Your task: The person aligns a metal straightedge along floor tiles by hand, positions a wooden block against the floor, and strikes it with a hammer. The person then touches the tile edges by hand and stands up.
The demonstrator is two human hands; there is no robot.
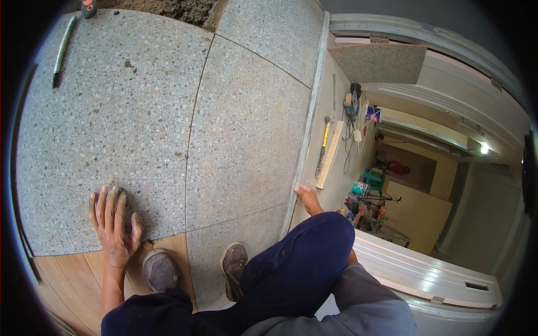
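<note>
My left hand (115, 221) lies flat, fingers spread, near the front edge of a large speckled grey tile (112, 129). Nothing is in it. Over by the pale threshold strip (307, 134) on the right, my right hand (308, 197) has its fingers curled at the strip's edge, past my bent knee. Whether something small is inside that hand cannot be made out. A second speckled tile (246, 129) fills the space between the two hands, with a thin dark joint separating it from the first.
Bare soil (168, 10) shows beyond the tiles. A white-and-black stick-like tool (64, 50) lies far left. Wood-look flooring (73, 285) is beneath my left arm. Past the threshold are a yellow-handled hammer (326, 131), a wooden strip (330, 157), a power tool (351, 106) and a bucket (359, 188).
</note>
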